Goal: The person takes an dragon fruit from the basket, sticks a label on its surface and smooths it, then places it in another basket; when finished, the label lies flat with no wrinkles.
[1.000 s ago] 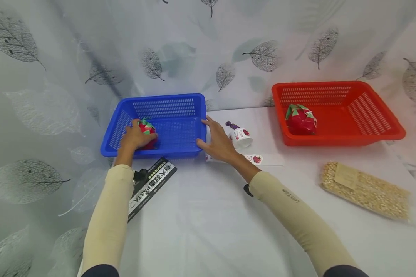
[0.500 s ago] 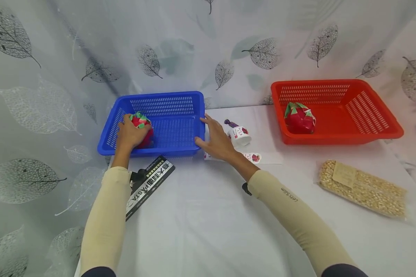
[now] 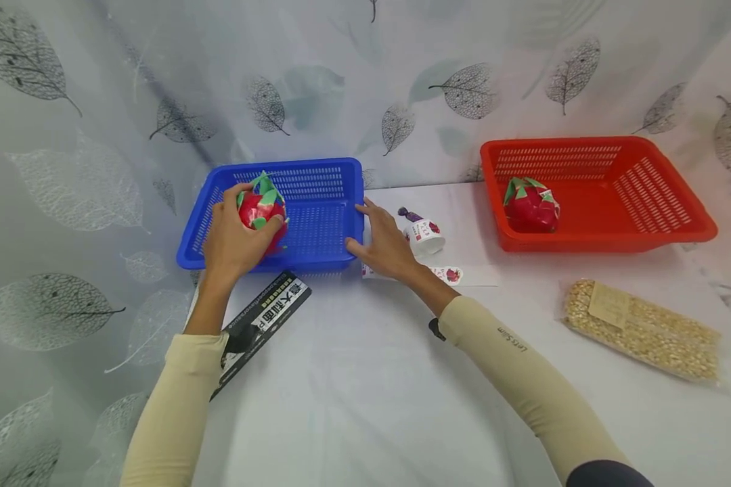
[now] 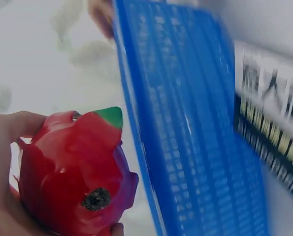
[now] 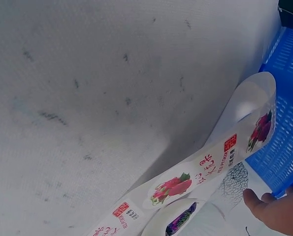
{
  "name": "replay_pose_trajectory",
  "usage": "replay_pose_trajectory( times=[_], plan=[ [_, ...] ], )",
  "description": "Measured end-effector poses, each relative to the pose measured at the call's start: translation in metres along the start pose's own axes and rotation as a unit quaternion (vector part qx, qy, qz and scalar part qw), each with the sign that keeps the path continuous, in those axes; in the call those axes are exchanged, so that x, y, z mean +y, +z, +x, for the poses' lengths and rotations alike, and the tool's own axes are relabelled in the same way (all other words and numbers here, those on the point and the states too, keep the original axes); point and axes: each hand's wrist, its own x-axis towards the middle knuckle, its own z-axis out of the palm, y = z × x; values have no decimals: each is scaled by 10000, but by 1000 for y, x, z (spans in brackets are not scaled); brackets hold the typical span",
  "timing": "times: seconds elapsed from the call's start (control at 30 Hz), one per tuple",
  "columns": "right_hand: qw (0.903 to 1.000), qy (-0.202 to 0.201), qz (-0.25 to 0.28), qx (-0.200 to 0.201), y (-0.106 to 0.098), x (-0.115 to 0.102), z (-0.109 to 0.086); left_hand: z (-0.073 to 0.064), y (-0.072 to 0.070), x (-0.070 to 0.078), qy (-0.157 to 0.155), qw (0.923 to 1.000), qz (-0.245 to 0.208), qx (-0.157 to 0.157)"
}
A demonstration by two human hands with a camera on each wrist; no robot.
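My left hand (image 3: 234,237) grips a dragon fruit (image 3: 262,206) with red skin and green tips, holding it raised over the left part of the blue basket (image 3: 323,262). The left wrist view shows the fruit's (image 4: 72,172) dark stem spot, with fingers and thumb round its sides. My right hand (image 3: 386,245) touches the basket's right end, its thumb and fingers spread along that side. Only some fingertips of the right hand (image 5: 279,211) show beside the blue mesh in the right wrist view. Another dragon fruit (image 3: 531,206) lies in the red basket (image 3: 597,242).
A black pasta box (image 3: 268,308) lies before the blue basket. Right of my right hand are a white curled label strip (image 3: 426,237) with fruit prints and a purple-wrapped candy (image 3: 409,215). A clear bag of pale grains (image 3: 642,331) rests on the right.
My left hand has lifted the dragon fruit from the blue basket's floor and brought it up and slightly nearer. The right hand stays at the basket's right end.
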Motion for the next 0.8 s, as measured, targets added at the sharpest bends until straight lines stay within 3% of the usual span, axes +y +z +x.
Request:
replay_pose_trajectory(
  times=[0.27, 0.53, 0.63, 0.8],
  plan=[
    [9998, -71, -91, -185, -5, 5, 2, -69, 13, 19, 588, 9959, -644, -250],
    [9978, -443, -198, -458, -23, 18, 12, -133, 23, 46, 623, 9926, -633, -832],
    [9968, -568, -168, -537, -27, 20, 15, -151, 39, 50, 591, 9910, -409, -1133],
    [9957, -621, -176, -666, -25, 18, 13, -172, 78, 45, 448, 9891, -31, -1401]
  ],
)
